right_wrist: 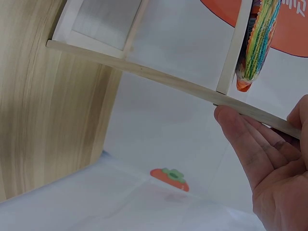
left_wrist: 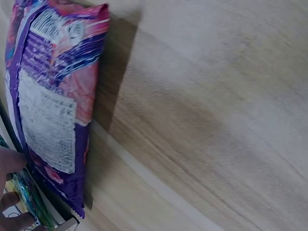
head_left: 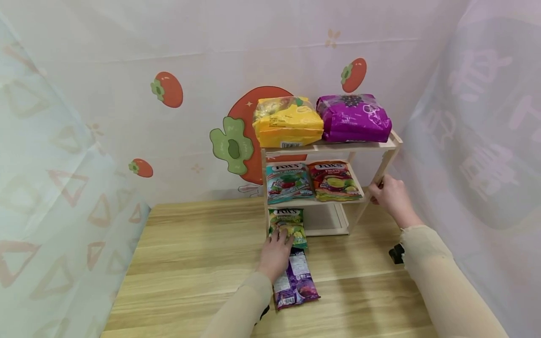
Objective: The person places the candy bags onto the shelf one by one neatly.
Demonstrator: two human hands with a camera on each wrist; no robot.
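In the head view my left hand [head_left: 274,253] lies with its fingers on a green Fox's candy bag [head_left: 289,230] at the left of the bottom shelf level. Just in front, a purple candy bag [head_left: 297,281] rests back side up on the table, partly under that hand; the left wrist view shows its printed label [left_wrist: 48,120]. My right hand [head_left: 390,195] holds the right front post [head_left: 376,180] of the small wooden rack, fingers and thumb around the wood. Close up in the right wrist view, the fingertips [right_wrist: 226,115] touch the post beside the middle shelf.
The middle shelf bears a teal candy bag [head_left: 289,183] and a red-orange one [head_left: 334,180]. On top stand a yellow bag [head_left: 287,122] and a purple bag [head_left: 355,119]. The rack stands near the back wall cloth [head_left: 190,141] on a wooden table [head_left: 190,263].
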